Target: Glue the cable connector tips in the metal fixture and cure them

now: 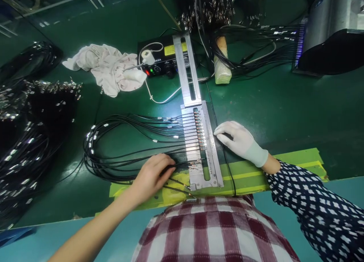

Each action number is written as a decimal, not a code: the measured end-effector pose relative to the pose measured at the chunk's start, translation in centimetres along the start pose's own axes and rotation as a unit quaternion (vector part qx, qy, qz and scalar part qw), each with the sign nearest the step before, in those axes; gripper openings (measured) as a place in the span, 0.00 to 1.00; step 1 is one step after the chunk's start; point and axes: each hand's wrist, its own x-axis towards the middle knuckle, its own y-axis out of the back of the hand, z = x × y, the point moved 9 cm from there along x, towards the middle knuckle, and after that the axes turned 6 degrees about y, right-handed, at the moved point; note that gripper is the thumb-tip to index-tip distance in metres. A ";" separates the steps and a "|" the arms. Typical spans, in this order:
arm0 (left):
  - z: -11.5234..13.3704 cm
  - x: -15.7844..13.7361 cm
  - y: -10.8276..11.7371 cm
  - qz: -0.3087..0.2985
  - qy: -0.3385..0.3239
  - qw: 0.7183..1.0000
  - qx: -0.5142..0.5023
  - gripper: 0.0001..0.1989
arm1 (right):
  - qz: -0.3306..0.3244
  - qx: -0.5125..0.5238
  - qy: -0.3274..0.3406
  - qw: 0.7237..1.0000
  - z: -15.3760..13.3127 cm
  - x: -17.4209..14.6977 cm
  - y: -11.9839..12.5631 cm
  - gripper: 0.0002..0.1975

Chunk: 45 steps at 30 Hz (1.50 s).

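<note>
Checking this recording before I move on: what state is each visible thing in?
Left hand: bare, closed on cables
Right hand: gloved, fingertips at the metal fixture; grip unclear
Cables: looped at left, many laid across the fixture
Metal fixture: lying flat, cable ends lined up along its slot
Slotted plate: off the cable ends
Black box: red and green lights lit
White cloth: crumpled

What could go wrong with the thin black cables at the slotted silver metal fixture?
Thin black cables bunched at the bare left hand could tangle. Cable ends near the maroon and white checked garment might snag. The cable loop could drag ends out of the metal fixture.
</note>
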 end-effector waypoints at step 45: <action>2.9 3.7 -3.8 -0.024 -0.116 0.993 0.027 0.19 | -0.006 0.001 -0.010 1.000 0.8 -0.2 -0.5 0.07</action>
